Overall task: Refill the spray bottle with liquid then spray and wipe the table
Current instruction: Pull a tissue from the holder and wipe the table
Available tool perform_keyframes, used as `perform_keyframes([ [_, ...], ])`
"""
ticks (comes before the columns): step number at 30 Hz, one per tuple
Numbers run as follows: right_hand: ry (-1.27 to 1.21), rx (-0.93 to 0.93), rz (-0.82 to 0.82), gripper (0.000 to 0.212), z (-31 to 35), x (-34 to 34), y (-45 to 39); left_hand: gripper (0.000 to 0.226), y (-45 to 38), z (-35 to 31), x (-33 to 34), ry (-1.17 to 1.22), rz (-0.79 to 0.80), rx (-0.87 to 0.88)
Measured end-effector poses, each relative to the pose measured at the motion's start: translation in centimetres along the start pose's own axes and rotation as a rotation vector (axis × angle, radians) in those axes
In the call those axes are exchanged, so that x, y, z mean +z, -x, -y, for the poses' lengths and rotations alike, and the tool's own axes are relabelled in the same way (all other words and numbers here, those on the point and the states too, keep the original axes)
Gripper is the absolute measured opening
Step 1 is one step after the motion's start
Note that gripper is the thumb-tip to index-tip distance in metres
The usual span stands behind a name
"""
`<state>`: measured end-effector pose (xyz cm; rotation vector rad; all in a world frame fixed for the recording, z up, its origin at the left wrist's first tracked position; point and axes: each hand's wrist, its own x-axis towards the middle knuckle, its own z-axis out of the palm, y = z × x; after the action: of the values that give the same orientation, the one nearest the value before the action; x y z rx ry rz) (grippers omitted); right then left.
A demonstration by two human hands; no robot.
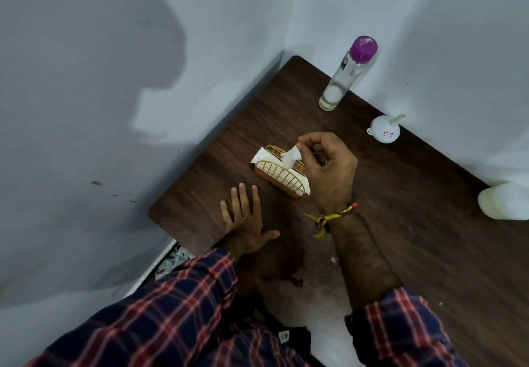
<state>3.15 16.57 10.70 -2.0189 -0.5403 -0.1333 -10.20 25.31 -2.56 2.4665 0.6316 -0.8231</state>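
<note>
My right hand (326, 163) pinches a tissue (292, 156) out of the holder (282, 176); my left hand (244, 220) lies flat and empty on the worktop (415, 209). Wiping seems next. The purple-capped bottle (347, 74) stands far right beside the funnel (385, 129).

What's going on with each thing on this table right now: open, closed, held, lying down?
Clear bottle: upright, purple cap on, a little liquid at the bottom.
Funnel: lying on its side by the wall, unused.
Napkin holder: standing, stocked with napkins.
Napkin: pinched by the right hand.
Left hand: flat on the table, holding nothing.
White container: at the right edge, cut off.
</note>
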Motion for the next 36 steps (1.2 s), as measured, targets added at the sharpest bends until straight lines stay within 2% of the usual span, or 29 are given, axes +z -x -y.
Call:
perform_keyframes([
  [5,-0.039,-0.067,-0.051,0.009,2.9,-1.8,-1.2,0.125,0.0,0.1,0.0,-0.018,-0.019,0.001],
  [10,-0.236,0.074,-0.070,0.013,5.8,-6.5,-0.5,0.124,0.7,0.0,-0.6,-0.005,-0.022,-0.007],
  [11,-0.276,0.105,-0.057,0.014,5.9,-7.6,-0.1,0.118,1.0,0.1,-0.9,0.017,-0.033,-0.012],
  [13,-0.340,0.154,-0.033,0.018,5.9,-10.0,1.2,0.091,1.8,-0.5,-1.7,0.168,-0.093,-0.029],
  [14,-0.366,0.177,-0.031,0.020,5.7,-11.2,2.0,0.074,2.6,-1.2,-2.2,0.308,-0.142,-0.039],
  [16,-0.425,0.251,-0.036,0.021,5.0,-13.1,3.5,0.047,4.5,-3.4,-3.4,0.753,-0.177,-0.017],
  [18,-0.479,0.335,-0.044,0.021,4.2,-15.0,5.3,0.044,6.9,-6.5,-4.2,1.219,0.007,0.053],
  [19,-0.502,0.369,-0.046,0.020,3.7,-15.9,6.2,0.050,7.9,-7.9,-4.2,1.345,0.135,0.075],
  [23,-0.661,0.495,-0.082,0.020,2.2,-19.5,8.9,0.077,9.6,-12.6,-2.8,1.506,0.586,0.064],
  [25,-0.742,0.525,-0.098,0.020,1.3,-21.6,10.2,0.075,10.5,-14.6,-2.1,1.555,0.683,0.086],
  [27,-0.781,0.548,-0.100,0.024,0.3,-23.6,11.5,0.060,11.2,-16.1,-1.8,1.598,0.637,0.124],
  [30,-0.798,0.594,-0.173,0.031,-1.9,-26.2,13.6,0.041,11.7,-17.8,-1.7,1.593,0.483,0.174],
  [32,-0.811,0.669,-0.243,0.033,-3.6,-26.8,14.9,0.034,11.6,-18.4,-1.5,1.525,0.376,0.194],
  [34,-0.810,0.761,-0.294,0.026,-5.6,-26.3,16.3,0.031,11.2,-18.8,-0.9,1.424,0.283,0.185],
  [36,-0.678,0.816,-0.324,0.026,-8.0,-25.1,17.4,0.029,10.9,-18.8,0.1,1.287,0.227,0.192],
])
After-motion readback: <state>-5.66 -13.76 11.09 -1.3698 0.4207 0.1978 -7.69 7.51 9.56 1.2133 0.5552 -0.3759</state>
